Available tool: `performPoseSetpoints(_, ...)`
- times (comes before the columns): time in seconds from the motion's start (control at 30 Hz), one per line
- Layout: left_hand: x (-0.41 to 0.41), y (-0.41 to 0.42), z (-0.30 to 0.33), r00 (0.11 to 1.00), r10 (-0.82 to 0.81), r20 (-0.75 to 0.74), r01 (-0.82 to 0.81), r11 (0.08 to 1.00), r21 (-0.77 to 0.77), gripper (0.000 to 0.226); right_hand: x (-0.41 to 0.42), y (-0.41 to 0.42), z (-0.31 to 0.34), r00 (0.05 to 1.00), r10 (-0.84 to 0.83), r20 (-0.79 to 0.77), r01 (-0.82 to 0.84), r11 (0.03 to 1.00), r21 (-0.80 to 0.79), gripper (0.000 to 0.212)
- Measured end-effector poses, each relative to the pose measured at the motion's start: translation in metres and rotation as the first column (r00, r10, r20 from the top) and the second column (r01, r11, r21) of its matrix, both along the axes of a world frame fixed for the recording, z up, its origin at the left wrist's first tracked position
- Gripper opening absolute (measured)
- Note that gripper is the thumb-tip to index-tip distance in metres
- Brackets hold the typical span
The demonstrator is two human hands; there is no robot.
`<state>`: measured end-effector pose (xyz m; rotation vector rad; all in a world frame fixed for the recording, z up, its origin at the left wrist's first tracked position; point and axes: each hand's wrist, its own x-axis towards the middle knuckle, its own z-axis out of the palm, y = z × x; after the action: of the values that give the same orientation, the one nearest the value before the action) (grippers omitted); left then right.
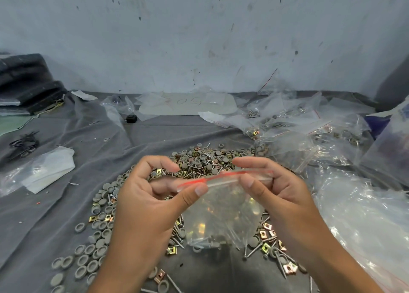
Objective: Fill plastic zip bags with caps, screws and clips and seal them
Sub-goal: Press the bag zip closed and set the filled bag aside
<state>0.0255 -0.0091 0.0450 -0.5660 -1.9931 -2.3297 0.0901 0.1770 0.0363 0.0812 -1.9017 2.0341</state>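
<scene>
My left hand (143, 195) and right hand (276, 188) pinch a filled zip bag's (221, 215) red-striped top above scattered screws (252, 251) and caps (88, 261).

Head-worn view, down, close over hands (212, 195)

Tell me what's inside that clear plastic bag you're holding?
The clear red-striped zip bag holds silver screws and a gold clip at its bottom; glare hides the rest.
</scene>
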Motion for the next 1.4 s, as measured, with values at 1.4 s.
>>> performPoseSetpoints(1.4, -0.013, -0.006, -0.012, 0.983, 0.184, 0.015, -0.180, 0.973, -0.148, 0.051, 0.009, 0.149, -0.001, 0.692, -0.663, 0.287, 0.134, 0.509, 0.850, 0.025)
